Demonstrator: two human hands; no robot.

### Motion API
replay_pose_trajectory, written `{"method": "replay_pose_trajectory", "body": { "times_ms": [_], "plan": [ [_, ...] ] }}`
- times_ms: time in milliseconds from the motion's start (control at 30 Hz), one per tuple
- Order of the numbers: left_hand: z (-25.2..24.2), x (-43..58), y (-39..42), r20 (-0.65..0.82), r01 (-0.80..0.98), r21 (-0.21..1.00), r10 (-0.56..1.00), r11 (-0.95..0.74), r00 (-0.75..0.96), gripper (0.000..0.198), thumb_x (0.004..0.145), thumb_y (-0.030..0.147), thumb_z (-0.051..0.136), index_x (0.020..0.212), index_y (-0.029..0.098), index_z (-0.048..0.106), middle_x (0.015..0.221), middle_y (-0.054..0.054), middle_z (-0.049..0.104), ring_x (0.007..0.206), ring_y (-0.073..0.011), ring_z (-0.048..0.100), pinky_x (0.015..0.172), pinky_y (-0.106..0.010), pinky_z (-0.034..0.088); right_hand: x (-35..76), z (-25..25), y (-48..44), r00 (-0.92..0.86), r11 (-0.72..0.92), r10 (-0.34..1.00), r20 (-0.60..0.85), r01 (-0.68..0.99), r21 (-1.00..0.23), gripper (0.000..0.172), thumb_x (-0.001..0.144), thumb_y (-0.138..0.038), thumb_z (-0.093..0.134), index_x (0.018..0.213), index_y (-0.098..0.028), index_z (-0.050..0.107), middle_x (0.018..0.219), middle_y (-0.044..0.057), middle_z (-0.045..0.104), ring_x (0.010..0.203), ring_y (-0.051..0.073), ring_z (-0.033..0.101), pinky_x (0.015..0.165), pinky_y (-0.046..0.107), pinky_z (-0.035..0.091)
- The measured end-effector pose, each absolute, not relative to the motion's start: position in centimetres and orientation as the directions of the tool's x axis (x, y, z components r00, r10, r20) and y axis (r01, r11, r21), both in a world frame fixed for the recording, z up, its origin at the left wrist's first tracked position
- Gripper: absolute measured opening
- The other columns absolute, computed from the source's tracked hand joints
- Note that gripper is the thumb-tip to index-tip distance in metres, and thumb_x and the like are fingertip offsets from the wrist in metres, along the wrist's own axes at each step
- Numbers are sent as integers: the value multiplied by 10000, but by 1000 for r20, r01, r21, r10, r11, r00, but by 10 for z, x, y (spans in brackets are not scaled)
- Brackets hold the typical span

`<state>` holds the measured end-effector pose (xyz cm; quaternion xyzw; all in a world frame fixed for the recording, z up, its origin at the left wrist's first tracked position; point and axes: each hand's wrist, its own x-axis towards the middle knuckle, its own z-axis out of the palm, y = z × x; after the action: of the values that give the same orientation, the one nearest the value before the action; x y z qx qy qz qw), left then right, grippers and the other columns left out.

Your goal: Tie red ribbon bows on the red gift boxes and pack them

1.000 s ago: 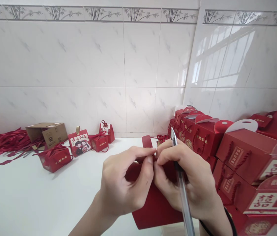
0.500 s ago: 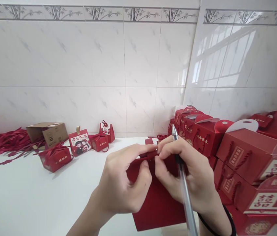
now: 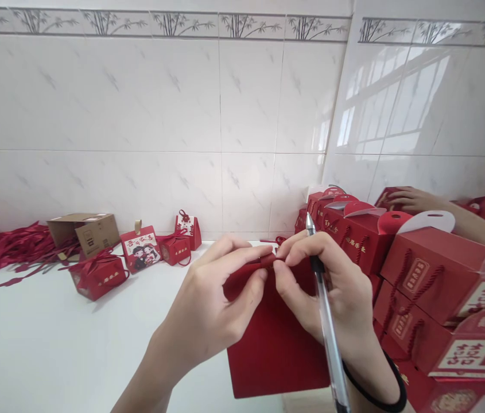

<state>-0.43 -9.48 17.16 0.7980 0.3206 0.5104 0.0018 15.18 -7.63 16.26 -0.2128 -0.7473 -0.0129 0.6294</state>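
Observation:
A plain red gift box [image 3: 276, 355] is between my hands, one smooth side facing me; its far parts are hidden behind my fingers. My left hand [image 3: 220, 298] pinches the box's upper edge between thumb and fingers. Beside it, the thumb and fingertips of my right hand [image 3: 328, 292] pinch a narrow red strip on that same edge. A clear ballpoint pen [image 3: 328, 327] with a black grip is tucked in my right hand, tip pointing up and away. What the strip is, I cannot make out.
Stacked red gift boxes [image 3: 440, 269] with rope handles crowd the right side. Another person's hand [image 3: 414, 199] rests on a box behind them. To the left are small finished boxes [image 3: 100, 278], an open brown carton [image 3: 96, 235] and heaped red ribbon [image 3: 22, 246] on the white table [image 3: 31, 344].
Both my hands stay on the box's upper edge, and the gap under my left fingers has closed. Another person's arm has come in from the right.

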Motion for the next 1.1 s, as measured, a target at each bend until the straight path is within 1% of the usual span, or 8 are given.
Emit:
{"method": "replay_pose_trajectory", "body": {
  "times_ms": [100,167,333,433,600,867,1100],
  "plan": [
    [172,-4,-95,835,542,298,490,-785,251,277,813,135,525,1057,197,640,1053,-78,599,987,-183,586,836,-313,532,151,162,-74,-94,912,292,952,329,-247,157,781,-91,562,797,-213,464,776,-4,560,704,143,580,607,267,490],
    [173,-4,-94,833,535,301,491,-789,256,267,811,126,525,1036,203,644,1076,-71,608,1006,-184,588,849,-310,528,150,161,-73,-85,916,278,957,324,-237,161,773,-87,565,798,-213,468,773,-6,559,696,142,577,600,265,485],
    [174,-3,-95,830,482,331,493,-811,260,249,789,110,537,996,196,646,939,-29,680,861,-146,643,747,-237,553,150,161,-74,-88,929,256,963,299,-219,179,762,-89,597,800,-209,470,766,-9,563,670,135,569,596,265,480],
    [174,-2,-96,857,479,322,467,-816,219,233,767,106,556,968,185,643,890,-20,699,799,-138,662,718,-223,563,150,160,-75,-81,929,241,967,308,-206,179,766,-112,621,796,-209,474,767,-9,565,662,134,567,584,263,480],
    [174,0,-97,867,468,346,468,-813,171,179,752,102,567,899,177,637,816,-14,707,732,-138,675,675,-211,580,150,160,-77,-57,920,240,969,331,-209,154,780,-103,595,797,-209,484,755,-7,563,660,135,573,558,252,478],
    [174,1,-98,873,476,343,462,-810,157,143,744,100,574,833,188,643,766,-1,706,689,-137,674,641,-205,585,152,164,-78,-119,925,228,966,336,-177,182,749,-81,589,815,-208,478,758,-2,565,661,145,562,585,281,483],
    [173,0,-99,880,481,333,451,-811,151,155,738,96,571,832,188,653,768,-4,709,688,-142,676,630,-202,581,151,165,-78,-114,922,210,971,354,-158,170,760,-93,583,807,-209,469,755,-7,564,641,133,553,560,262,463]
  ]
}}
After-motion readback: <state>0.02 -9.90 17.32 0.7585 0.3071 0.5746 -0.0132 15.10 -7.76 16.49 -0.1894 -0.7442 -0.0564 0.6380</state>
